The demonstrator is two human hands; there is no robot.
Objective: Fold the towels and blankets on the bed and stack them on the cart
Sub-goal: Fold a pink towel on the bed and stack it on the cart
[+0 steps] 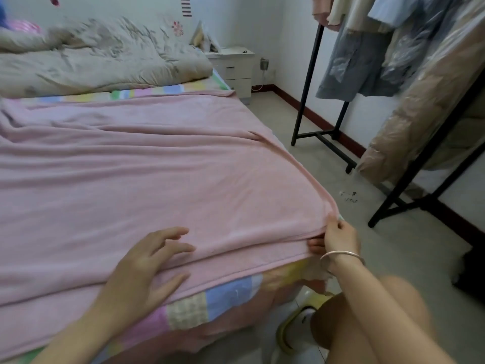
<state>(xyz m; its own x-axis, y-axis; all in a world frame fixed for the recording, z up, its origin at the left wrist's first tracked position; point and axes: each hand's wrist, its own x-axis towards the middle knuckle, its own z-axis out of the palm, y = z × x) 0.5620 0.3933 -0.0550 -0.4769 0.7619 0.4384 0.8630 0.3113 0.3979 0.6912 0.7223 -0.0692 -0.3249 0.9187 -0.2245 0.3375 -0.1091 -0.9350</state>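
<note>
Head view. A pink blanket [147, 166] lies spread flat over the bed [225, 292] and fills the centre and left of the frame. Its far edge runs across the upper centre. Its right edge is a rolled fold that runs on a diagonal from the upper centre down to a corner at lower right, along the mattress side. The near edge runs from that corner toward the lower left, parallel to the foot of the bed, and shows 2 stacked hems. Shallow creases fan out leftward from the lower-right corner. The blanket passes out of the left edge of the frame, so its long axis cannot be told.

The left hand [147, 269], at lower centre, rests palm down on the blanket near the near edge, with fingers spread and relaxed and gripping nothing. The right hand [338, 239], at lower right, pinches the blanket's corner between thumb and fingers at the corner of the bed. A bracelet [341, 256] circles its wrist.

A rumpled beige duvet [99, 59] lies at the head of the bed, upper left. A white nightstand [233, 67] stands beside it at upper centre. A black clothes rack [307, 85] holds hanging garments [362, 61] at upper right. A yellow slipper [291, 327] shows at the bottom of the frame.
</note>
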